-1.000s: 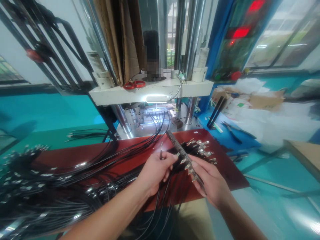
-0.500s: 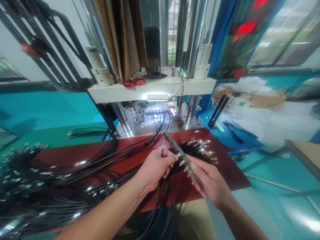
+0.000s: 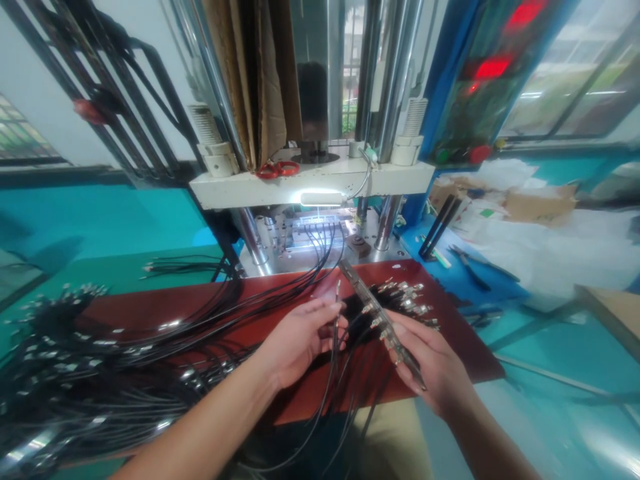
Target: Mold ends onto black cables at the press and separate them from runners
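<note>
My left hand [image 3: 306, 339] pinches a thin black cable [image 3: 334, 347] close to its metal-tipped end, which points upward. To its right, my right hand [image 3: 431, 355] grips a long dark metal bar [image 3: 369, 298] held aslant. Several small metal connectors sit along the bar's near side, with black cables hanging down from them. A gap separates the cable tip from the bar. Behind the bar, a bundle of cables with metal ends [image 3: 407, 299] lies on the red-brown board [image 3: 460, 353]. My right fingertips are partly hidden by the bar.
A press with a white crossbeam [image 3: 390, 180] and lit metal bed stands ahead; several cables run into it. Red-handled scissors [image 3: 278, 170] rest on the beam. A large heap of black cables [image 3: 65, 360] covers the left. Pliers [image 3: 470, 270] lie on a blue surface at right.
My left hand has drawn slightly away from the bar, so the gap between them is wider. The bar and my right hand sit a little farther right in view; the camera has shifted too.
</note>
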Motion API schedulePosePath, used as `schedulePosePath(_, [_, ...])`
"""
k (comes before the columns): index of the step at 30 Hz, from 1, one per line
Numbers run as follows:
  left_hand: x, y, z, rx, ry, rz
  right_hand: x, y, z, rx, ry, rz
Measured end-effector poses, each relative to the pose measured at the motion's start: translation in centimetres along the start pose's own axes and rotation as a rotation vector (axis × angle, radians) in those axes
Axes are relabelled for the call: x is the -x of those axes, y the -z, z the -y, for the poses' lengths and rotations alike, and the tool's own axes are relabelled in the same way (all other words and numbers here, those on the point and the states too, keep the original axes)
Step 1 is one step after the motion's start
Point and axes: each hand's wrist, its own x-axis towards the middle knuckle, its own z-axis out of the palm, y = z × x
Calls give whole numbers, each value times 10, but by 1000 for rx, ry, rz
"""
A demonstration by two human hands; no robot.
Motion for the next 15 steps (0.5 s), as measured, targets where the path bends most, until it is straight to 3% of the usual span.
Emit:
schedulePosePath(4, [2, -3, 3, -5, -39, -37, 1, -2, 3, 31, 26, -6])
schedulePosePath(11, [2, -8, 6, -61, -53, 13, 2, -2, 3, 6, 29, 10])
schedulePosePath(15, [-1, -5, 8, -69, -71, -55, 2, -1, 2, 29, 15, -8])
